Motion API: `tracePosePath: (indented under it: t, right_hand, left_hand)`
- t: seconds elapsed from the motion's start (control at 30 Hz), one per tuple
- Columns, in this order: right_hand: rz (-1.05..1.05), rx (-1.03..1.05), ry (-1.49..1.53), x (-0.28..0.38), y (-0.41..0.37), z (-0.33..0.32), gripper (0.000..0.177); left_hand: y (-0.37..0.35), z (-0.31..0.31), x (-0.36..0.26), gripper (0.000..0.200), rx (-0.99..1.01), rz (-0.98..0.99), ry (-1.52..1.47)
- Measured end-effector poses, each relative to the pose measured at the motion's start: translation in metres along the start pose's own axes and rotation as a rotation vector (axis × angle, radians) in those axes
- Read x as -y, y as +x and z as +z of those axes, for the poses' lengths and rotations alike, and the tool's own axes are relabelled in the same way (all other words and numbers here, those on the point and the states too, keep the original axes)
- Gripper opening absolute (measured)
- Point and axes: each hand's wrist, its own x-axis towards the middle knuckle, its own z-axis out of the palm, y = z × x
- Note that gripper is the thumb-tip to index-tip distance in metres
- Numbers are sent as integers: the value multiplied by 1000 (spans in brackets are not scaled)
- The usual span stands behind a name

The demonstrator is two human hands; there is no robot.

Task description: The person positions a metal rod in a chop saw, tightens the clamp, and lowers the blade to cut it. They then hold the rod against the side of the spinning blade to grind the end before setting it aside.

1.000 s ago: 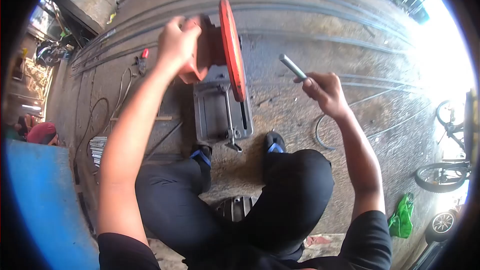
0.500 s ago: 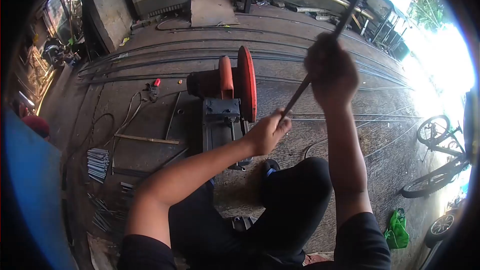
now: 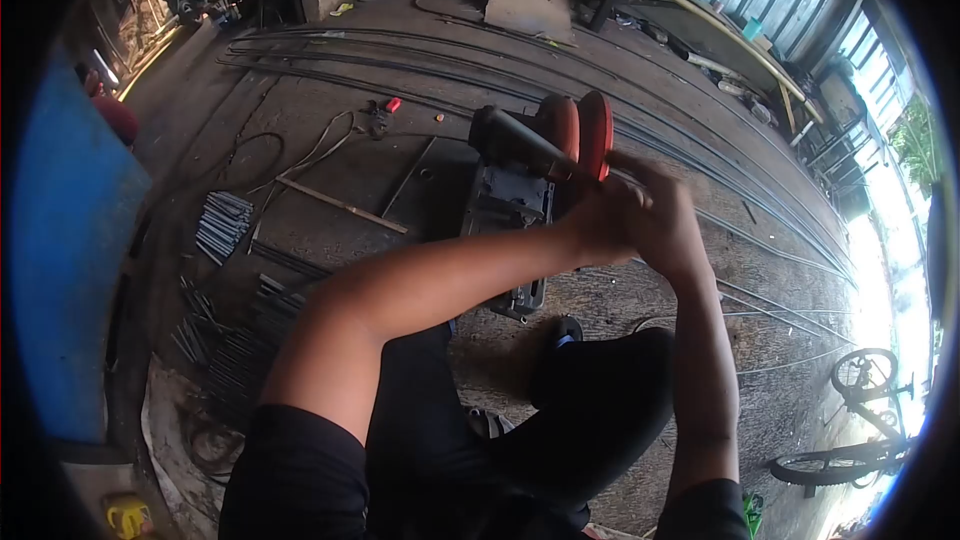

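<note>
Just in front of the red-disc cut-off saw point(image 3: 595, 125), my two hands are close together and partly overlap. My left hand point(image 3: 602, 224) is closed round a dark metal rod point(image 3: 532, 143), which slants up and left across the saw's motor. Directly beside it, my right hand point(image 3: 668, 218) is bent over the same spot, its fingers curled and slightly blurred. The rod's lower part is hidden by the hands. Below the motor stands the saw's dark metal base point(image 3: 508, 190), partly behind my left forearm.
Long thin rods point(image 3: 400, 52) run across the floor behind the saw. To the left lie a stack of short cut rods point(image 3: 224, 223), a wooden strip point(image 3: 340, 204) and a red-handled tool point(image 3: 391, 105). A blue panel point(image 3: 75, 280) stands at far left; a bicycle point(image 3: 840, 465) lies at right.
The rod has swung from upright at the right to slanting left over the saw. My right hand has come down beside my left hand. The whole view has shifted and tilted.
</note>
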Motion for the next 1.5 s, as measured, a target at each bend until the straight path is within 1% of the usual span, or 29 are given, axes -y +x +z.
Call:
tracePosePath:
  t: [0.03, 0.07, 0.1, 0.13, 0.2, 0.23, 0.3, 0.33, 0.37, 0.4, 0.43, 0.47, 0.5, 0.53, 0.57, 0.63, 0.7, 0.77, 0.83, 0.93, 1.0, 1.03, 1.07, 1.1, 1.17, 1.27, 1.37, 1.43, 1.5]
  right_hand:
    - [95, 177, 51, 2, 5, 3, 30]
    - [190, 358, 101, 2, 11, 6, 30]
    - [190, 363, 100, -3, 14, 9, 30]
    - [131, 379, 122, -12, 14, 15, 30]
    - [90, 395, 146, -35, 12, 23, 30]
    - [89, 401, 156, -50, 11, 24, 29]
    - [113, 391, 167, -72, 9, 17, 28]
    - [236, 359, 194, -82, 8, 11, 28]
    - [365, 328, 223, -94, 4, 5, 28]
    - [442, 219, 351, -115, -4, 3, 30]
    - [478, 202, 356, -133, -12, 2, 30]
    - [519, 123, 434, -153, -21, 1, 31]
    - [562, 39, 511, -173, -31, 2, 33]
    - [615, 32, 445, -192, -44, 7, 32]
    - [660, 12, 457, -216, -59, 17, 32]
    - [575, 108, 234, -263, -87, 40, 29]
    - [622, 161, 190, -286, -106, 56, 27]
    - [569, 190, 205, -311, -130, 78, 27]
    - [607, 212, 243, -323, -144, 94, 26]
    - [617, 256, 341, -334, -156, 120, 24]
    - [597, 333, 374, -344, -165, 144, 30]
    - [591, 312, 398, -344, -169, 155, 30]
    - [536, 206, 393, -346, -177, 172, 29]
    - [553, 266, 400, -344, -176, 174, 28]
    - [591, 279, 383, -345, -180, 186, 26]
    - [623, 227, 392, -348, -188, 199, 26]
    - [652, 261, 375, -344, -189, 199, 25]
    - [641, 269, 359, -343, -190, 195, 25]
    - [597, 250, 331, -348, -193, 200, 25]
  left_hand:
    - [-3, 8, -1, 9, -2, 4, 5]
    - [-8, 17, -3, 12, -41, 81, 13]
    - [-9, 22, -5, 16, -80, 155, 17]
    - [-8, 29, -5, 16, -79, 149, 12]
    - [-6, 44, -7, 14, 366, -73, -89]
    - [-5, 44, -11, 14, 374, -68, -101]
    - [-3, 41, -18, 11, 211, 219, 317]
    - [-1, 39, -18, 11, 221, 232, 296]
    - [-1, 36, -15, 10, 152, 320, 258]
    - [-2, 33, -11, 9, 85, 406, 212]
    - [-5, 28, -3, 9, 48, 443, 189]
    - [-4, 20, 5, 7, -32, 383, 125]
    - [3, 0, 19, 8, -40, 250, -52]
    - [11, -16, 31, 19, -34, 96, 74]
    - [15, -11, 60, 31, -75, 2, 88]
    - [16, 5, 94, 26, -344, -329, 119]
    - [9, 13, 126, 33, -192, -864, -186]
    - [22, 3, 120, 36, 115, -1140, -725]
    - [17, 8, 141, 47, 158, -1230, -610]
    - [21, 7, 135, 44, 131, -1297, -649]
    - [26, 4, 136, 44, 131, -1407, -746]
    - [27, 3, 138, 45, 121, -1476, -818]
    - [23, 0, 144, 46, 102, -1509, -787]
    - [23, -1, 148, 47, 74, -1538, -750]
    - [25, 3, 141, 49, 19, -1535, -679]
    - [24, -6, 146, 51, 0, -1575, -715]
    - [26, -8, 145, 51, -47, -1634, -757]
    - [28, -9, 144, 48, 45, -1676, -956]
    - [26, -10, 149, 46, 89, -1684, -997]
